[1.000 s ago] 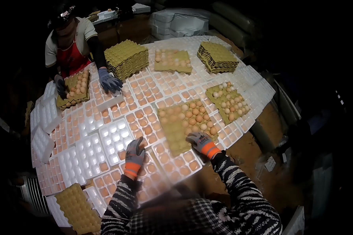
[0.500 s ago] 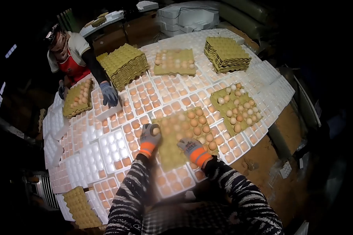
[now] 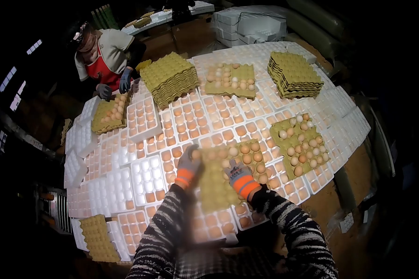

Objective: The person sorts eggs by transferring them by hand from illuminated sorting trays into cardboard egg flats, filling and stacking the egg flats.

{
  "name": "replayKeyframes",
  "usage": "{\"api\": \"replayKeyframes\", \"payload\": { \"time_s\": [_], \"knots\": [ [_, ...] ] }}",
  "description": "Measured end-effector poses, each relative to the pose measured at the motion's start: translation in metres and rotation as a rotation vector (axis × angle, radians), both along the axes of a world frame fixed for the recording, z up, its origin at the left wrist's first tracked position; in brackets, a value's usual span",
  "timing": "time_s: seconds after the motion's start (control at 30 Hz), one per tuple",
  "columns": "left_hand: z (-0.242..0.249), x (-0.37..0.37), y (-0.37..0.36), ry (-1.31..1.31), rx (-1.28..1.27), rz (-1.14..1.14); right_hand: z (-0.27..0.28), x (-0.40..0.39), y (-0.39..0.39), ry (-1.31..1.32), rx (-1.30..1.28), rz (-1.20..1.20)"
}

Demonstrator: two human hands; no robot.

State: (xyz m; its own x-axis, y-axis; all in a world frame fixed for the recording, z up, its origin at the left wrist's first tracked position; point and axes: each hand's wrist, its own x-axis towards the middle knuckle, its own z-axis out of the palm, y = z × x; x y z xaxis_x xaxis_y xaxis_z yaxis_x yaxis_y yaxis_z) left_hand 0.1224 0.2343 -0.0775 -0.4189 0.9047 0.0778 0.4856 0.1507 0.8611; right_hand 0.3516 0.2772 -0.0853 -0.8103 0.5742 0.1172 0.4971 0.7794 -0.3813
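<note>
My left hand (image 3: pixel 189 163), in a grey glove with an orange cuff, is closed round a brown egg (image 3: pixel 196 154) at the left edge of a yellowish pulp egg tray (image 3: pixel 219 195). Over that tray, my right hand (image 3: pixel 239 175), gloved alike, has its fingertips beside a pale egg (image 3: pixel 226 163). Blur there hides whether it grips the egg. Brown eggs (image 3: pixel 257 156) fill the tray's right side, while its lower left part shows bare cups. Beneath lie white foam trays (image 3: pixel 214 228) with eggs in their cells.
A second pulp tray of eggs (image 3: pixel 300 146) lies to the right, another (image 3: pixel 230 79) at the back. Tall stacks of pulp trays (image 3: pixel 170 79) (image 3: pixel 295 74) stand behind. At the far left a co-worker in a red apron (image 3: pixel 102 69) has gloved hands near a tray (image 3: pixel 109 114).
The view has shifted, moving everything right and slightly down. My right hand has moved farther up the tray. The co-worker's hand has left the foam tray and drawn back toward the body.
</note>
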Motion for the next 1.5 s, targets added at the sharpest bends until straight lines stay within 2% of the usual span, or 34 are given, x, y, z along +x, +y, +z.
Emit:
{"api": "replayKeyframes", "payload": {
  "time_s": [0.03, 0.07, 0.1, 0.13, 0.17, 0.2, 0.27, 0.33, 0.37, 0.4, 0.43, 0.47, 0.5, 0.53, 0.57, 0.6, 0.67, 0.7, 0.8, 0.83, 0.87, 0.9, 0.97, 1.0, 1.07, 1.1, 1.13, 1.17, 1.23, 1.3, 1.37, 1.4, 1.43, 1.5],
  "knots": [
    [0.004, -0.006, 0.0, 0.261, 0.047, 0.009, 0.002, -0.012, -0.004, -0.601, 0.273, -0.038],
    [0.008, -0.009, 0.0, 0.389, -0.079, -0.105, 0.005, -0.016, -0.007, -0.686, 0.345, -0.031],
    [0.019, -0.005, 0.004, 0.414, -0.291, -0.147, 0.008, -0.015, -0.007, -0.683, 0.358, -0.01],
    [0.038, 0.004, 0.008, 0.56, -0.473, -0.184, 0.009, -0.007, -0.004, -0.53, 0.294, -0.05],
    [-0.006, -0.001, 0.014, 0.66, -0.303, -0.087, 0.013, -0.004, -0.001, -0.375, 0.225, -0.082],
    [-0.034, -0.008, 0.023, 0.669, -0.282, -0.06, 0.029, -0.001, -0.005, -0.312, 0.144, -0.128],
    [-0.032, -0.013, 0.023, 0.63, -0.295, -0.092, 0.047, 0.001, -0.014, -0.18, -0.002, -0.191],
    [0.012, -0.014, -0.005, 0.383, -0.125, -0.006, 0.059, -0.007, -0.034, -0.125, -0.055, -0.264],
    [0.013, -0.021, -0.02, 0.254, -0.01, 0.062, 0.065, -0.015, -0.048, -0.036, -0.087, -0.255],
    [0.001, -0.032, -0.041, 0.249, -0.01, 0.076, 0.066, -0.031, -0.06, 0.042, -0.071, -0.185],
    [-0.016, -0.049, -0.065, 0.317, 0.171, 0.089, 0.068, -0.049, -0.074, 0.122, -0.054, -0.121],
    [-0.004, -0.063, -0.096, 0.192, 0.189, 0.144, 0.084, -0.072, -0.088, 0.074, -0.149, -0.081],
    [0.008, -0.078, -0.127, 0.068, 0.216, 0.201, 0.072, -0.094, -0.093, 0.005, -0.205, -0.067],
    [-0.001, -0.101, -0.16, -0.015, 0.149, 0.194, 0.069, -0.121, -0.099, -0.069, -0.199, -0.046],
    [0.003, -0.118, -0.191, 0.128, 0.147, 0.268, 0.067, -0.15, -0.107, -0.142, -0.195, -0.025],
    [-0.02, -0.144, -0.217, 0.234, 0.114, 0.295, 0.06, -0.178, -0.113, -0.157, -0.123, 0.004],
    [-0.009, -0.164, -0.263, 0.193, -0.012, 0.324, 0.037, -0.222, -0.119, -0.187, 0.049, 0.099],
    [-0.005, -0.169, -0.278, 0.302, -0.093, 0.336, 0.027, -0.24, -0.121, -0.206, 0.15, 0.166],
    [-0.028, -0.187, -0.299, 0.36, -0.092, 0.268, 0.019, -0.289, -0.132, -0.442, 0.1, 0.131],
    [-0.029, -0.19, -0.301, 0.367, -0.187, 0.22, 0.017, -0.297, -0.135, -0.564, 0.101, 0.148],
    [-0.03, -0.193, -0.302, 0.376, -0.282, 0.17, 0.013, -0.295, -0.145, -0.311, 0.148, 0.111],
    [-0.03, -0.196, -0.298, 0.368, -0.277, 0.158, 0.009, -0.299, -0.155, -0.321, 0.149, 0.1],
    [-0.025, -0.2, -0.28, 0.236, -0.084, 0.212, -0.003, -0.311, -0.168, -0.061, 0.155, 0.125],
    [-0.025, -0.202, -0.274, 0.248, -0.038, 0.184, -0.009, -0.318, -0.17, -0.18, 0.084, 0.146],
    [-0.059, -0.217, -0.261, 0.29, -0.25, 0.106, -0.03, -0.327, -0.161, -0.278, 0.052, 0.164],
    [-0.057, -0.219, -0.256, 0.284, -0.361, 0.074, -0.035, -0.329, -0.156, -0.377, 0.008, 0.193],
    [-0.045, -0.223, -0.248, 0.247, -0.403, 0.077, -0.003, -0.325, -0.16, -0.289, -0.04, 0.093],
    [-0.035, -0.223, -0.242, 0.199, -0.304, 0.145, -0.002, -0.327, -0.152, -0.294, -0.037, 0.077],
    [-0.036, -0.231, -0.221, 0.185, 0.004, 0.222, -0.011, -0.328, -0.141, 0.329, -0.094, -0.076],
    [-0.041, -0.238, -0.195, 0.269, 0.209, 0.228, -0.026, -0.337, -0.122, 0.388, -0.115, -0.047],
    [-0.071, -0.247, -0.179, 0.426, 0.007, 0.202, -0.058, -0.334, -0.111, 0.251, -0.112, -0.012],
    [-0.093, -0.252, -0.176, 0.471, -0.086, 0.152, -0.053, -0.327, -0.114, 0.201, -0.049, 0.035],
    [-0.112, -0.254, -0.178, 0.521, -0.183, 0.108, -0.058, -0.319, -0.117, 0.28, -0.012, 0.066],
    [-0.11, -0.251, -0.185, 0.57, -0.133, 0.116, -0.04, -0.297, -0.119, 0.369, -0.208, 0.09]
  ]
}}
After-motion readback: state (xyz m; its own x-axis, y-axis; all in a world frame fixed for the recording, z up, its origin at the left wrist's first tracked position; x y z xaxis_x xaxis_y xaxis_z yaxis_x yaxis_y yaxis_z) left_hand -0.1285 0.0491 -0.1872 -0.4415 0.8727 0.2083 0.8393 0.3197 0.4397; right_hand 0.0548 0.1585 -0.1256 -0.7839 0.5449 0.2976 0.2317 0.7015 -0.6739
